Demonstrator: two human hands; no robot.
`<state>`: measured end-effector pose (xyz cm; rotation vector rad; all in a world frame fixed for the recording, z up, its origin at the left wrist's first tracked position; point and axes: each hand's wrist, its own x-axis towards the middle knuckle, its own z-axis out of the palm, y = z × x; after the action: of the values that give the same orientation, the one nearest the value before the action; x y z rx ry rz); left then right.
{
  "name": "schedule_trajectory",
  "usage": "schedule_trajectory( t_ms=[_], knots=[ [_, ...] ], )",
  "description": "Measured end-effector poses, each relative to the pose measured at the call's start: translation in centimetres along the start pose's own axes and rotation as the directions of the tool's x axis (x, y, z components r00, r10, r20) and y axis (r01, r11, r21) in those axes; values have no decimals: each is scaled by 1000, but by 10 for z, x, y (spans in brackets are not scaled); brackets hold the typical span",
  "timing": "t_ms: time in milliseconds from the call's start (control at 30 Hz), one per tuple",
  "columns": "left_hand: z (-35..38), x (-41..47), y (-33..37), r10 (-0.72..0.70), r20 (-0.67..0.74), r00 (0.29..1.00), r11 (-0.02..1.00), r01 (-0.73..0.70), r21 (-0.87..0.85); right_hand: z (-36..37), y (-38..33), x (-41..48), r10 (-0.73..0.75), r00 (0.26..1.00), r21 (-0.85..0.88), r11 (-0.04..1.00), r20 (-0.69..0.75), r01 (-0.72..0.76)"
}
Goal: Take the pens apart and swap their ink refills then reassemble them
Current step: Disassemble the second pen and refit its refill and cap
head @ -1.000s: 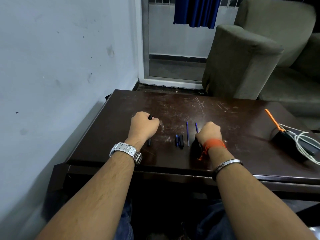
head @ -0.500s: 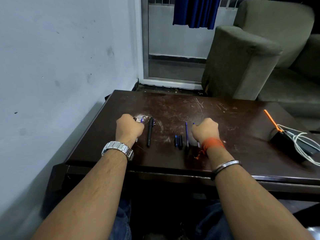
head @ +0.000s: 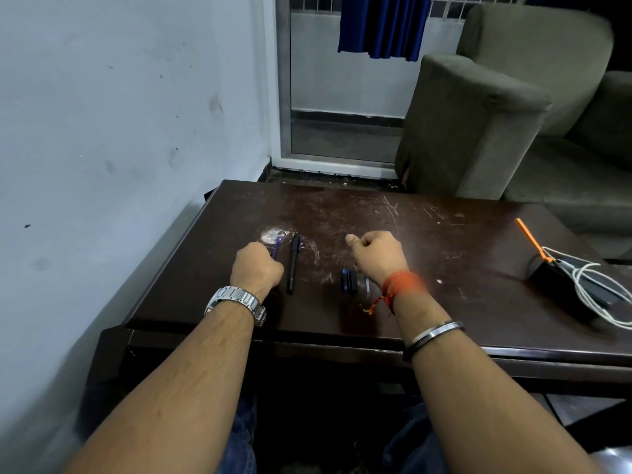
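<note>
Black pen (head: 293, 262) is now laid down toward the left edge of the bench (head: 444, 268), and a thin blue pen part (head: 276, 247) is held instead in the curled left grip (head: 256, 268); work is judged to be passing to the second pen. What the lifted, curled right grip (head: 379, 258) holds cannot be told.

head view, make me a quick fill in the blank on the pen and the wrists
1. The black pen lies on the table, to the ___ of the left hand.
2. The silver watch is on the ___ wrist.
3. The thread round the right wrist is ___.
Missing words: right; left; orange.
</note>
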<state>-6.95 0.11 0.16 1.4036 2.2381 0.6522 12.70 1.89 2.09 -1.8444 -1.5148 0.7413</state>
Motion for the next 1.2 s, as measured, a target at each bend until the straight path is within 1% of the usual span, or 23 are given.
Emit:
schedule_trajectory(
  t_ms=[100, 200, 267, 333, 433, 500, 567, 600, 700, 767, 900, 967, 1067, 1133, 1200],
  knots=[
    [1, -3, 0, -9, -7, 1000, 1000, 9, -10, 6, -3, -2, 23, 998, 43, 999, 52, -26],
    [1, -4, 0, -15, -20, 1000, 1000, 14, -10, 8, -7, -5, 23, 997, -19, 1000, 78, -21],
    [1, -3, 0, -2, 2, 1000, 1000, 2, 19, 9, -10, -5, 24, 995, -62, 998, 97, -18],
    [1, -3, 1, 18, 37, 999, 998, -20, 60, 9, -12, -4, 18, 994, -69, 998, 108, -11],
    [2, -3, 1, 44, 81, 996, 992, -54, 116, 9, -13, -6, -16, 998, -13, 1000, 58, 17],
    [2, -2, 2, 44, 78, 996, 993, -52, 108, 10, -13, -9, -46, 999, 37, 998, 11, 46],
    [1, 0, 4, 47, 47, 998, 998, -48, 33, 11, -14, -10, -68, 998, 55, 996, 8, 68],
    [0, 1, 7, 60, 26, 998, 998, -59, -26, 12, -15, -10, -68, 997, 46, 997, 32, 66],
    [-1, 0, 17, 145, -43, 988, 967, -151, -207, 13, -16, -9, -62, 993, 22, 998, 99, 61],
    [1, -5, 23, 219, -61, 974, 926, -227, -302, 13, -18, -10, -101, 991, 28, 995, 82, 99],
    [6, -14, 31, 356, 18, 934, 865, -322, -385, 12, -20, -12, -127, 992, 58, 990, -25, 128],
    [7, -16, 32, 381, 24, 924, 847, -339, -409, 11, -21, -14, -123, 990, 114, 985, -62, 130],
    [8, -18, 33, 430, 54, 901, 817, -362, -449, 10, -21, -15, -117, 992, 271, 954, -47, 125],
    [9, -20, 33, 472, 71, 879, 800, -393, -454, 10, -21, -14, -171, 985, 386, 907, -21, 166],
    [10, -21, 33, 490, 72, 869, 785, -404, -469, 10, -22, -14, -206, 978, 468, 863, -24, 193]
  ],
)
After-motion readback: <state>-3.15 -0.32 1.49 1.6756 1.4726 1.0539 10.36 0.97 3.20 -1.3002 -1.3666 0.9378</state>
